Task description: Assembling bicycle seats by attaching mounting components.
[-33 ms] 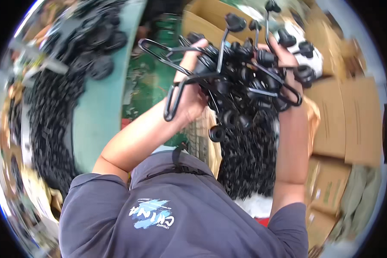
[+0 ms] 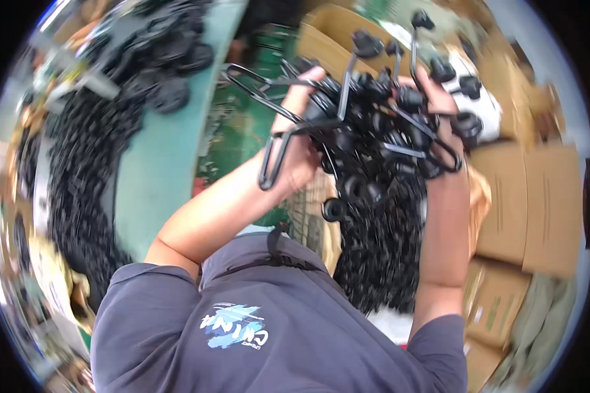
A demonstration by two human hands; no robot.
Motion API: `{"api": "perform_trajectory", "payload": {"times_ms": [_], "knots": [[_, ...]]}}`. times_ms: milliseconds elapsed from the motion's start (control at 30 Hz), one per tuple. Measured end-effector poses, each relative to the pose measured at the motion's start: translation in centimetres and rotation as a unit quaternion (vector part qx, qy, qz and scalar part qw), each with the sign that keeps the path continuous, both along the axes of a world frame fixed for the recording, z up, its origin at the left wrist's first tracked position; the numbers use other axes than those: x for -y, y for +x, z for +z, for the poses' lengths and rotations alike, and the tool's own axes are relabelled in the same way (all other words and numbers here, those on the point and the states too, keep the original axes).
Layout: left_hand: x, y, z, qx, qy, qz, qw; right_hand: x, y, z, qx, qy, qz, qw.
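Note:
Both my hands are raised, with a tangled bundle of black bent-wire pieces with round knob ends (image 2: 354, 131) between them. My left hand (image 2: 299, 147) is closed round the bundle's left side, its thumb up and its other fingers mostly hidden. On the opposite side, my right hand (image 2: 441, 101) grips the bundle, partly covered by the knobs. Narrow wire loops stick out over my left wrist and near my right wrist. Below the bundle lies a large heap of small black parts (image 2: 380, 262), blurred and too small to name.
On the left, a pale green table (image 2: 157, 170) bears a long pile of black parts (image 2: 78, 177) and flat black rounds (image 2: 167, 95). An open cardboard box (image 2: 321, 39) stands ahead. Stacked cartons (image 2: 505, 203) line the right side, near a white bag (image 2: 482, 111). Green floor (image 2: 242, 118) shows between.
The surroundings have shifted slightly right and down in the picture. My hands and the bundle sit a little lower in it, with the same grip.

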State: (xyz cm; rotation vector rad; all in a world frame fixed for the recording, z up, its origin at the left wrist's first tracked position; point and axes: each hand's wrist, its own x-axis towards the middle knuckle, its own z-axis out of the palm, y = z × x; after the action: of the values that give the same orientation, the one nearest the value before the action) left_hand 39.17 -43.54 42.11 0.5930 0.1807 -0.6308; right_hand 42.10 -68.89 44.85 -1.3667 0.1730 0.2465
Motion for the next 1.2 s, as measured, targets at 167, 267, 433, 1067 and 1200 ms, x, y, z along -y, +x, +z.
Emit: {"api": "perform_trajectory", "payload": {"times_ms": [167, 267, 433, 1067, 1200], "knots": [[-14.0, -1.8, -1.0, -0.034, 0.015, 0.189, 0.981, -17.4, 4.5, -0.3, -0.014, 0.082, 0.164, 0.983], [-23.4, -4.0, -0.8, 0.019, -0.018, 0.227, 0.973, -30.5, 5.6, -0.1, -0.034, 0.032, 0.127, 0.991], [-38.8, -7.0, -0.7, 0.083, 0.015, 0.376, 0.923, -49.9, 10.5, -3.7, -0.064, 0.055, 0.302, 0.95], [-85.3, -12.3, -11.6, -0.289, 0.518, 0.663, 0.456, -111.7, 7.7, -11.4, 0.045, -0.151, 0.571, 0.806], [-76.6, -14.6, -13.7, -0.117, 0.769, 0.557, 0.292, -105.1, 11.7, -20.0, 0.37, -0.074, 0.564, 0.735]]}}
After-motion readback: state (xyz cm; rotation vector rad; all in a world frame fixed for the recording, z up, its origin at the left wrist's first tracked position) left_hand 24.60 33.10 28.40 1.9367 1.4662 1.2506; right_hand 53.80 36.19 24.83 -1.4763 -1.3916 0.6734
